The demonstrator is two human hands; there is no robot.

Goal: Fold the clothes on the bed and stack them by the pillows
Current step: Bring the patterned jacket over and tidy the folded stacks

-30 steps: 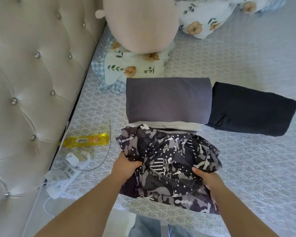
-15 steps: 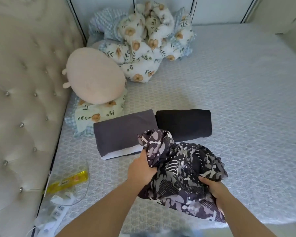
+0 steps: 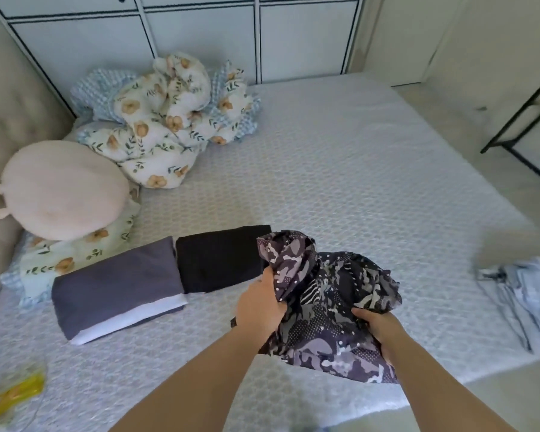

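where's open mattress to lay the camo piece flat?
Widest bare patch: mid-bed, between the floral bedding heap, the black folded piece and the striped clothes at the right edge. A narrower strip runs in front of the grey folded piece. Crowded along the headboard: round plush pillow, both folded pieces.

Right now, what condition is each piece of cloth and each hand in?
Patterned garment: bunched, unfolded, held up by both hands.
Grey garment: folded, lying on the bed.
Black garment: folded, lying beside the grey one.
Striped clothes: crumpled at the bed's right edge.
Floral quilt: heaped.
Left hand: gripping cloth.
Right hand: gripping cloth.
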